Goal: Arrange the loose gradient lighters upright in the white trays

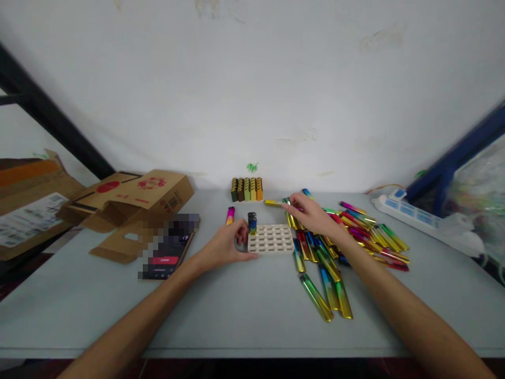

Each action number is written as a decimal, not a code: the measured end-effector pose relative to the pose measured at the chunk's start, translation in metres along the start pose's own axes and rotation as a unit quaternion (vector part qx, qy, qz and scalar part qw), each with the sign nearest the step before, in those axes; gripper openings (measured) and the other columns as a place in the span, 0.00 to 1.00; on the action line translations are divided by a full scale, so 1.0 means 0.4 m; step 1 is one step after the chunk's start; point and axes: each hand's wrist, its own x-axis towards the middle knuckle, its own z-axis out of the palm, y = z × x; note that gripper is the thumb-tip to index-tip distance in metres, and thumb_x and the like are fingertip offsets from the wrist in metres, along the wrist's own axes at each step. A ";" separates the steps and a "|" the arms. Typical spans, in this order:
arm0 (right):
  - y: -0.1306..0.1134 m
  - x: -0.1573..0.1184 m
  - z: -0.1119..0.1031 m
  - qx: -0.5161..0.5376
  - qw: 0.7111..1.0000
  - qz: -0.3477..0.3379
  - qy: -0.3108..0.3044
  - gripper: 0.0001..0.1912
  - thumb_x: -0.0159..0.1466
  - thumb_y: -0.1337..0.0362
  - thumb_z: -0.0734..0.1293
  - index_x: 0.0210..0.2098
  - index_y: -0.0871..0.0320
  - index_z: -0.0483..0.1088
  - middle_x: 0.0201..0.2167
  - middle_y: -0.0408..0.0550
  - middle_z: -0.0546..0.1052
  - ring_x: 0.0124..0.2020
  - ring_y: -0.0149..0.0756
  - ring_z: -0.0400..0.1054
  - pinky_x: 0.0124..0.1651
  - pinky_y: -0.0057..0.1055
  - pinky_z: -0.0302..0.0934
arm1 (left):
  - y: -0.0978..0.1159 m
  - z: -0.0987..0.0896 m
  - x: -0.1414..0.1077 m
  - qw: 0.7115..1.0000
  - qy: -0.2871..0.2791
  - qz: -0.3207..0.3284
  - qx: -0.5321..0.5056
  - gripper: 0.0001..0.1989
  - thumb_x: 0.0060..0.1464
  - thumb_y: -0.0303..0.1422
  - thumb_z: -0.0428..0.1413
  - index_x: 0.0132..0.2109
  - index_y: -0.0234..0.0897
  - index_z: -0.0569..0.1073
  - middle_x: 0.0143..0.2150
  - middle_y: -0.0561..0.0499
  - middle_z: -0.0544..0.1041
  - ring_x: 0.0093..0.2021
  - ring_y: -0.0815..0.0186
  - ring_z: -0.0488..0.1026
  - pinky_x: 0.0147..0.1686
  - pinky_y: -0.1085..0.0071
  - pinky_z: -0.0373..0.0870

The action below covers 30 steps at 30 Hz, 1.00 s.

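A white tray with rows of holes (272,239) lies on the table, with a few dark-topped lighters (252,223) upright at its left end. My left hand (229,242) is closed on that end, thumb along the front edge and fingers curled beside the lighters. Behind the tray's right side, my right hand (307,213) pinches a yellow lighter (273,203), which points left and lies nearly level. Under and beside my right wrist spreads a pile of shiny lighters (325,263) in gold, green, blue and red. A pink and orange lighter (230,215) is just behind my left hand.
Against the wall stands a block of upright lighters (246,189). To the left are an opened cardboard box (158,192), a brown parcel (31,205) and a partly blurred phone (168,258). A white power strip (426,218) lies at the right.
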 end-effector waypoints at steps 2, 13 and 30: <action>-0.007 -0.022 -0.002 0.166 0.986 0.028 -0.018 0.17 0.73 0.46 0.62 0.40 0.53 0.64 0.36 0.47 0.80 0.37 0.41 0.75 0.41 0.36 0.67 | -0.003 0.001 0.000 1.000 -0.001 -0.003 0.004 0.25 0.44 0.46 0.71 0.36 0.41 0.64 0.33 0.56 0.72 0.33 0.65 0.69 0.33 0.70 0.67; -0.081 -0.085 0.025 0.547 0.824 0.147 -0.008 0.27 0.67 0.35 0.63 0.34 0.54 0.67 0.18 0.33 0.54 0.17 0.26 0.40 0.19 0.25 0.37 | -0.005 -0.002 0.003 0.999 -0.004 0.003 0.032 0.26 0.46 0.48 0.70 0.36 0.41 0.63 0.33 0.55 0.71 0.33 0.65 0.69 0.34 0.69 0.65; -0.148 -0.107 0.084 0.501 0.842 0.201 -0.021 0.24 0.65 0.46 0.56 0.18 0.53 0.54 0.15 0.34 0.49 0.16 0.26 0.40 0.19 0.29 0.36 | -0.003 -0.001 0.003 0.999 -0.003 0.003 0.041 0.26 0.48 0.49 0.69 0.37 0.40 0.63 0.32 0.56 0.70 0.32 0.65 0.68 0.32 0.69 0.63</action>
